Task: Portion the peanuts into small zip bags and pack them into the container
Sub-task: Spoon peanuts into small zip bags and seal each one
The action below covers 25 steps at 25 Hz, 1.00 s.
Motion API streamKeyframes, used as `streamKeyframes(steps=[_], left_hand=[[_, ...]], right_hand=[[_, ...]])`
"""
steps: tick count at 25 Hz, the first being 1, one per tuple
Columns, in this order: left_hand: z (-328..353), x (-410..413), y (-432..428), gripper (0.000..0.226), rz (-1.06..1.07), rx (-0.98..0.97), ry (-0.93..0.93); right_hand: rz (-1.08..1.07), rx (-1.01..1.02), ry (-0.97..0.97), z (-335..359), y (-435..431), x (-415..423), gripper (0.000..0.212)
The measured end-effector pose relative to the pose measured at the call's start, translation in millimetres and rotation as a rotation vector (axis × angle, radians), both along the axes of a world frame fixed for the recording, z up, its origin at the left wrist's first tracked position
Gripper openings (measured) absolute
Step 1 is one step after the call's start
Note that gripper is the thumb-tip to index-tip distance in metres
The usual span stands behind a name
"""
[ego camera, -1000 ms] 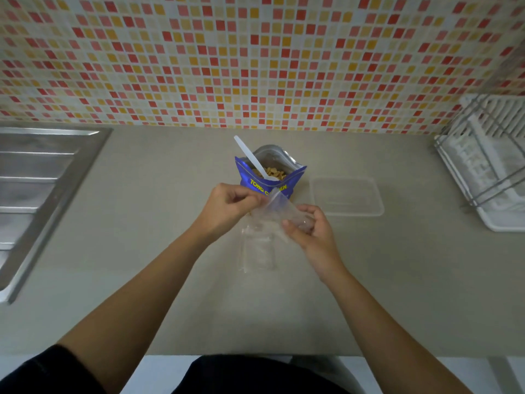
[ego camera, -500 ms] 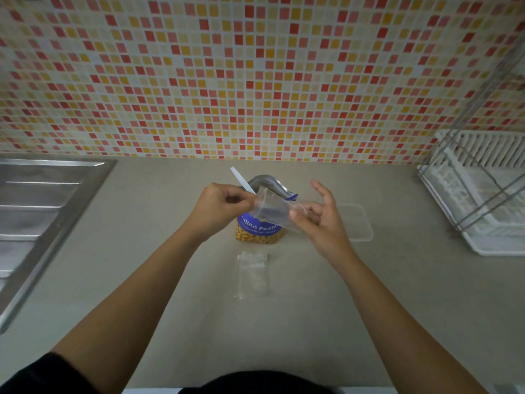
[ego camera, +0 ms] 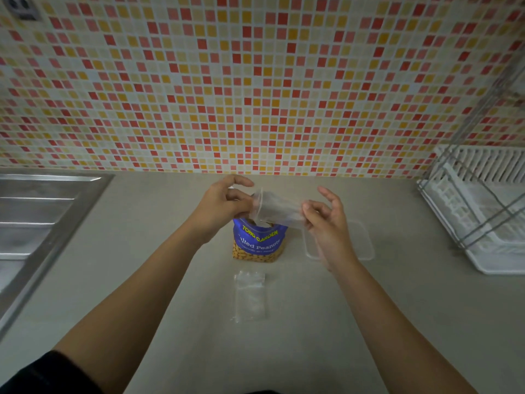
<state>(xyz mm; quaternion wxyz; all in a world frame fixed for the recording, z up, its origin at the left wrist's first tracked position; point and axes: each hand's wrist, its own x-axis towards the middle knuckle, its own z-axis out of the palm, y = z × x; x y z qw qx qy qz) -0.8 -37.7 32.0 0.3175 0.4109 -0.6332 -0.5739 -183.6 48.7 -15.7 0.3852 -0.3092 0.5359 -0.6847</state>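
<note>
On the smooth beige counter [ego camera: 298,351], nearest, lie flat, crinkled spare zip bags [ego camera: 250,297] of clear film. Behind them stands the glossy blue peanut pouch [ego camera: 258,243], with nuts pictured along its base. Above the pouch, the left hand [ego camera: 221,207] and right hand [ego camera: 326,220] each pinch an edge of a thin transparent zip bag [ego camera: 277,207], each grip closed on it. The shallow, round-cornered clear container [ego camera: 362,240] sits just right of the pouch, before the mosaic tile wall [ego camera: 255,81].
</note>
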Motion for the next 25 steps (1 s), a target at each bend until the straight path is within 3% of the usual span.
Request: streamKeyframes(steps=[2,4,6,9,12,15,21,25], left_hand=[[0.0,-3.2,-2.9,0.017,-0.012,0.009,-0.044],[-0.6,-3.7,-5.3,0.015,-0.016,-0.017,-0.099],[-1.2,-4.5,-7.4,0.014,-0.02,-0.023,-0.113],[-0.5,-8.7,-8.9,0.013,-0.014,-0.03,-0.143],[0.6,-12.7,-6.6,0.023,0.013,-0.048,-0.159],[-0.2,-15.8,-4.7,0.033,0.038,-0.037,-0.136],[0.2,-10.7,-6.1,0.024,0.003,-0.063,-0.14],[-5.5,-3.3,-23.5,0.031,0.407,-0.409,-0.287]], right_hand=[[-0.065,0.043,0.191,0.3,-0.9,-1.5,0.039],[-0.147,-0.015,0.599,2.6,1.1,-4.5,0.044],[-0.05,-0.084,0.994,8.2,0.1,-2.2,0.06],[0.12,-0.021,1.27,11.8,-10.7,5.9,0.082],[0.106,0.016,1.33,6.8,-20.7,14.1,0.086],[0.043,-0.03,1.347,5.0,-24.3,13.4,0.072],[0.122,-0.053,1.08,10.9,-20.5,14.2,0.049],[0.068,-0.038,0.881,5.5,-18.5,6.4,0.047]])
